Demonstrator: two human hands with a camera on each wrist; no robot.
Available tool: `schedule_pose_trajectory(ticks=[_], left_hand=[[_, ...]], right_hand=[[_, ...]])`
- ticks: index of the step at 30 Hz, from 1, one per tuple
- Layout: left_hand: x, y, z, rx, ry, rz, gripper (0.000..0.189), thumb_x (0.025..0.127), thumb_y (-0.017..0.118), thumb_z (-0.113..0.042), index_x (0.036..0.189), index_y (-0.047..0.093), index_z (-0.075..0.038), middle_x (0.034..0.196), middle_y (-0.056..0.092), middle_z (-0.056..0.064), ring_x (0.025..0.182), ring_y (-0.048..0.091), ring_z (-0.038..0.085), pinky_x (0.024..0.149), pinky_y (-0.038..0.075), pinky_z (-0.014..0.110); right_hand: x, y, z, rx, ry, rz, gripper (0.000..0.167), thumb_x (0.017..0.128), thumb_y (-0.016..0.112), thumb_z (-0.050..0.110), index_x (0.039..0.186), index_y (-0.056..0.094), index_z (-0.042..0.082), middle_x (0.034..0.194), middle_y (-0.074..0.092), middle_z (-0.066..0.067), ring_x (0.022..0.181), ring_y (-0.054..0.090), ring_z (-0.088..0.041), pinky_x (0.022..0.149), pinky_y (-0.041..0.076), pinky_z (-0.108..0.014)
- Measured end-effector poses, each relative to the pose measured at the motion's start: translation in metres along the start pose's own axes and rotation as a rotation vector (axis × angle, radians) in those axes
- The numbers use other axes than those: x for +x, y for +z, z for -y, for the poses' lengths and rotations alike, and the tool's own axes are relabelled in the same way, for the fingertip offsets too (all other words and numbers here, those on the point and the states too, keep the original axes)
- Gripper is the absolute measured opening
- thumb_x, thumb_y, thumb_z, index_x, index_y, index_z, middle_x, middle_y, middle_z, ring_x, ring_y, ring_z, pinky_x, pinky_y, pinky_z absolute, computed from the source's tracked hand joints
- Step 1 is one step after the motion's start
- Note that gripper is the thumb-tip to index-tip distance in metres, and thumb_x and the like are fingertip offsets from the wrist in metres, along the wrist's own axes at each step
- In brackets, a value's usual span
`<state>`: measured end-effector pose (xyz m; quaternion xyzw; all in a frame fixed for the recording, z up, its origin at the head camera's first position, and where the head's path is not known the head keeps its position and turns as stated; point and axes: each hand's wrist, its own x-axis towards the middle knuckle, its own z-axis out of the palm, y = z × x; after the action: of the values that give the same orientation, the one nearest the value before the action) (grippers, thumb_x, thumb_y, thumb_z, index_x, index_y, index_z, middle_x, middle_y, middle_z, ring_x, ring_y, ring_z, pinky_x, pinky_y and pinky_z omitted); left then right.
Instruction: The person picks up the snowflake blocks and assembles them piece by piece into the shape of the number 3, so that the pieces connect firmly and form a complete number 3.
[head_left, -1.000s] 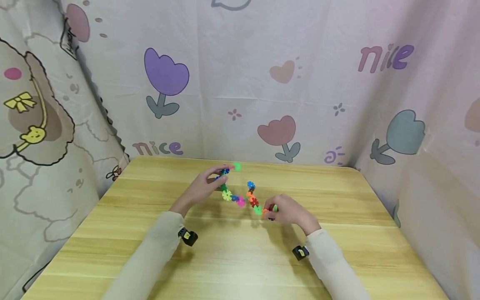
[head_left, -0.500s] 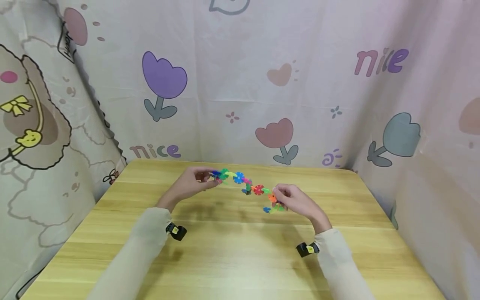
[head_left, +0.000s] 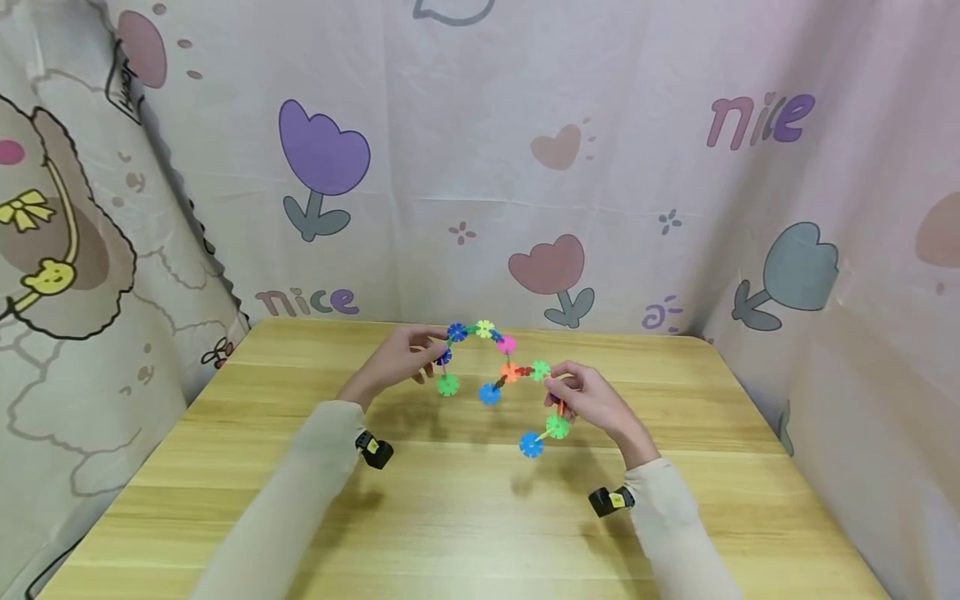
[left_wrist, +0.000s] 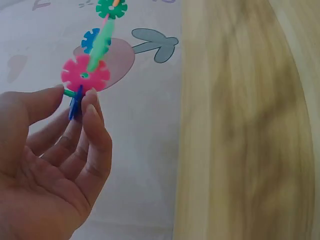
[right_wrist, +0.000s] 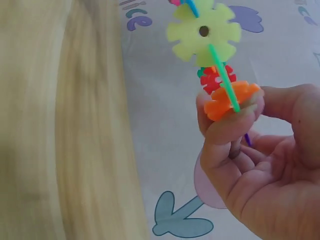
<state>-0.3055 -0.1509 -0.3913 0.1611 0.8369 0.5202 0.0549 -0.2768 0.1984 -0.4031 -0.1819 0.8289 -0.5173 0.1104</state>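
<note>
A chain of interlocking plastic snowflake discs (head_left: 510, 372) in several colours is held above the table between both hands. My left hand (head_left: 399, 358) pinches its left part; in the left wrist view, thumb and fingertips grip near a dark blue disc (left_wrist: 75, 105), just below a pink disc (left_wrist: 85, 74). A green disc (head_left: 447, 384) hangs below that hand. On the other side, my right hand (head_left: 592, 396) pinches the chain by an orange disc (right_wrist: 230, 100), seen in the right wrist view. Below it dangle a green disc (head_left: 557, 427) and a blue disc (head_left: 531, 444). Another blue disc (head_left: 490, 393) hangs mid-chain.
The wooden table (head_left: 465, 517) lies under both hands. A printed curtain (head_left: 450, 150) stands right behind its far edge and along both sides. Each sleeve carries a small black camera, one on the left wrist (head_left: 375, 450) and one on the right (head_left: 611, 502).
The chain has turned over between my hands: its middle has risen into an arch and its ends now hang down. My right hand has shifted up and right since the first frame.
</note>
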Motion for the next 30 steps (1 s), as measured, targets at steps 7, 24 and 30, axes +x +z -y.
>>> schedule_pose_trajectory(ticks=[7,24,30], left_hand=[[0.013,0.019,0.012,-0.019,-0.037,0.028,0.067,0.096,0.075,-0.026,0.155,0.045,-0.015,0.137,0.054,0.02,0.101,0.068,0.033,0.086,0.062,0.055],[0.043,0.053,0.049,0.079,-0.037,-0.109,0.057,0.094,0.072,-0.001,0.147,0.051,-0.003,0.118,0.063,0.021,0.092,0.068,0.025,0.078,0.061,0.034],[0.048,0.067,0.055,0.072,-0.068,-0.11,0.058,0.094,0.071,-0.002,0.148,0.051,-0.003,0.131,0.061,0.023,0.116,0.065,0.036,0.098,0.058,0.046]], right_hand=[[0.003,0.003,-0.009,-0.029,0.089,0.013,0.033,0.108,0.054,0.018,0.125,0.056,-0.01,0.098,0.07,-0.03,0.061,0.059,-0.013,0.056,0.055,-0.027],[-0.002,0.012,-0.025,-0.273,0.26,0.134,0.028,0.1,0.067,0.018,0.118,0.064,-0.003,0.077,0.068,-0.008,0.049,0.051,-0.01,0.051,0.048,-0.026],[-0.006,0.016,-0.02,-0.294,0.292,0.2,0.057,0.098,0.071,0.021,0.146,0.047,0.001,0.072,0.068,-0.008,0.047,0.053,-0.012,0.048,0.049,-0.027]])
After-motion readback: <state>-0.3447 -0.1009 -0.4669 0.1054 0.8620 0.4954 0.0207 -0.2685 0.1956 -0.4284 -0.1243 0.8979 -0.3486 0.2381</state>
